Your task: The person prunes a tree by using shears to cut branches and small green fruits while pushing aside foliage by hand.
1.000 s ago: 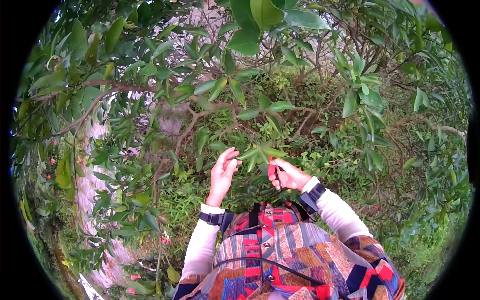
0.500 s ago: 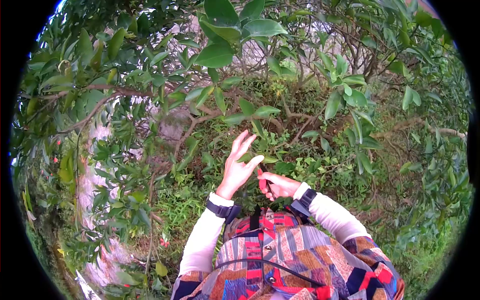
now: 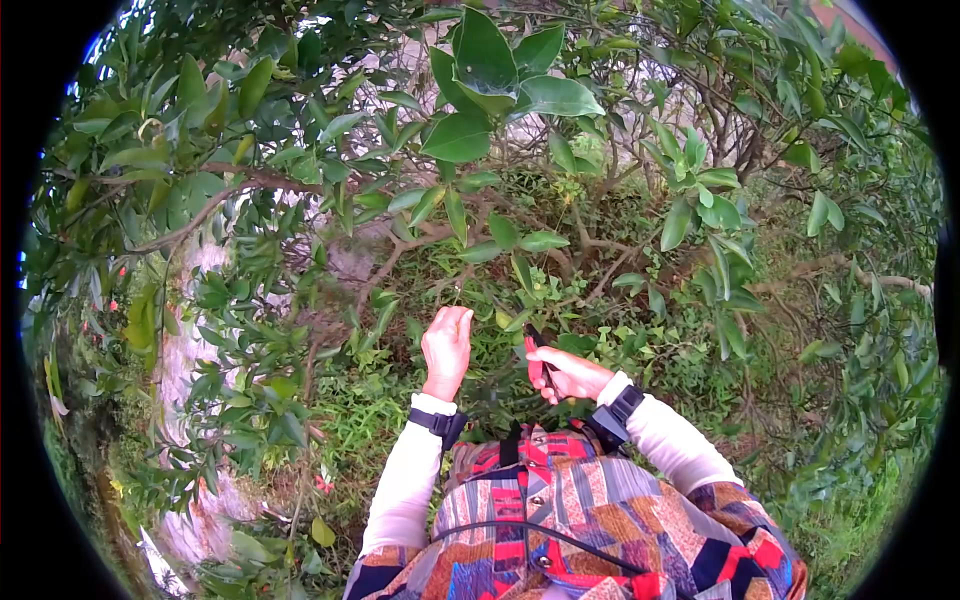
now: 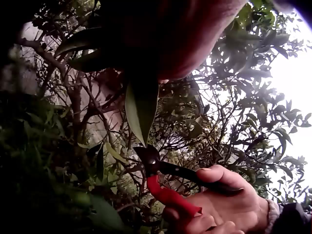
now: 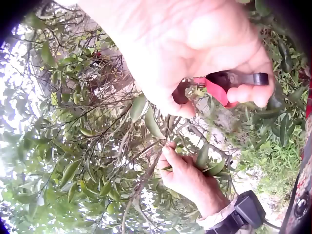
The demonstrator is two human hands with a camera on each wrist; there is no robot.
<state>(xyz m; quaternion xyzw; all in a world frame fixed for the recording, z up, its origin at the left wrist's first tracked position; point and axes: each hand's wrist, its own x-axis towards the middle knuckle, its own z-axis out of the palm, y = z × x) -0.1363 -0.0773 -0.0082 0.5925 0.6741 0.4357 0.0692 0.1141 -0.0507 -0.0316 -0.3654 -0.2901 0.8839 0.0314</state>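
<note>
My left hand (image 3: 446, 350) has its fingers curled in and thumb against them. Seen from the right wrist, the left hand (image 5: 187, 183) pinches a leafy twig, with leaves (image 5: 213, 168) showing on both sides of the hand. From the left wrist, one long leaf (image 4: 141, 109) hangs below that hand's dark underside. My right hand (image 3: 572, 376) grips pruning shears (image 3: 533, 358) with red and black handles. Their dark blades (image 4: 147, 157) point up, close by the hanging leaf's tip. Leaves (image 3: 512, 320) sit between the two hands in the head view.
Branches (image 3: 400, 245) and dense foliage surround both hands. Large leaves (image 3: 460, 138) hang close to the head camera at the top. Low green plants (image 3: 370, 410) cover the ground, with a pale path (image 3: 185, 380) at left. A dark cord (image 3: 540, 533) crosses the patterned clothing.
The left hand first spread and reached right toward the shears, then drew back left with its fingers closing. The right hand moved slightly left then back, still gripping the shears.
</note>
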